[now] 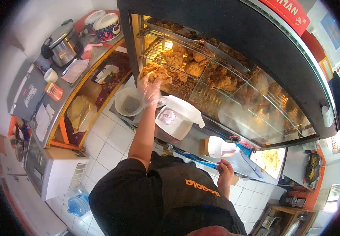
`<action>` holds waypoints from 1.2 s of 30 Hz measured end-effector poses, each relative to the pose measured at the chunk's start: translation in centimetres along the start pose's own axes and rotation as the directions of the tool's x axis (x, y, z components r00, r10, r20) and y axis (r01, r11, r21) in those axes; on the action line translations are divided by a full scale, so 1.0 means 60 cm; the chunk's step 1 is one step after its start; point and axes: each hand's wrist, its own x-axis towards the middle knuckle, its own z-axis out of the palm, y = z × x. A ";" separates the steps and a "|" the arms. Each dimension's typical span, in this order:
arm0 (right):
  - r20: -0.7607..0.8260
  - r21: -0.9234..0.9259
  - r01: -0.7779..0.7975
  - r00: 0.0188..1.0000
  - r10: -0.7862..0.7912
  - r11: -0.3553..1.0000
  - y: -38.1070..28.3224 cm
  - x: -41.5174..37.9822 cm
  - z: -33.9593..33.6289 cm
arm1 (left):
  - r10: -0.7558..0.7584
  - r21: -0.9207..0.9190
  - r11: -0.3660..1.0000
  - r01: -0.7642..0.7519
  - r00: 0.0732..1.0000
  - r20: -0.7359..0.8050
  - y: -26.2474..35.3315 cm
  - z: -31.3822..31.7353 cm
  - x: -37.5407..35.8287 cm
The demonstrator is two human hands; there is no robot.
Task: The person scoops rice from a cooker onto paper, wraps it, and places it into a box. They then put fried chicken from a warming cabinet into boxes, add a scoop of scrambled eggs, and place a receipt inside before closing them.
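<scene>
My left hand (149, 89), in a clear plastic glove, is closed around a piece of fried chicken (156, 73) at the left opening of the lit display warmer (217, 102). Below that hand is an open white takeaway box (179, 129) with a round, pale wrapped bundle (168, 117) inside. Left of the box stands a white bowl (123, 99) with dark contents. My right hand (226, 173) is bare and held low at the counter's front, its fingers loosely bent and nothing visible in them. Close to it sits a white and brown paper container (216, 147).
More fried chicken (221, 78) lies on the warmer's racks. A tray with crumbs (267, 162) is at the counter's right. On the left side table stand a steel pot (63, 45) and a patterned container (107, 28). A blue water jug (78, 204) rests on the tiled floor.
</scene>
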 end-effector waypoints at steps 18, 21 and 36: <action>-0.093 0.007 0.085 0.992 -0.084 0.996 -0.074 0.065 -0.228 | 0.079 -0.071 0.997 -0.035 0.386 0.919 0.285 0.041 -0.425; -0.328 0.059 0.162 0.935 -0.134 0.985 -0.104 0.074 -0.357 | 0.100 -0.126 0.905 0.407 0.086 0.991 0.390 0.190 -0.563; -0.814 0.124 0.210 0.581 -0.021 0.970 -0.173 0.045 -1.019 | 0.045 0.167 0.963 -0.211 0.737 0.674 0.361 0.956 -0.907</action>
